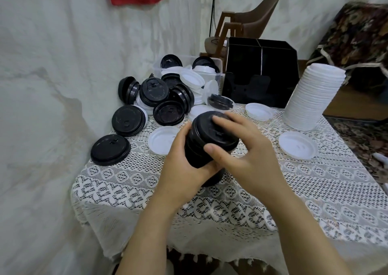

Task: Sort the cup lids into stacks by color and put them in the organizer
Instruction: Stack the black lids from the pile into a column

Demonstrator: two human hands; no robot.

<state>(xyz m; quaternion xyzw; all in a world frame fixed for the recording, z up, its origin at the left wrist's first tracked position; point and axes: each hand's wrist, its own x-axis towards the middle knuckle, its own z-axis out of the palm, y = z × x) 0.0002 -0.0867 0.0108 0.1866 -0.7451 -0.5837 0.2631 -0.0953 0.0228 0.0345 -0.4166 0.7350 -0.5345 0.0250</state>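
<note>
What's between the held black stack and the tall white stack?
Head view: the right hand gripping the black stack, then one loose white lid on the cloth.

Item one: black lid stack (210, 136), tilted, gripped between left hand (184, 165) and right hand (247, 155). Tall white lid stack (312, 98) stands leaning at right, beside the black organizer (260, 75) at rear. Mixed loose lids (168, 98) heaped rear left; single white lids (297, 145) lie flat nearby.
</note>
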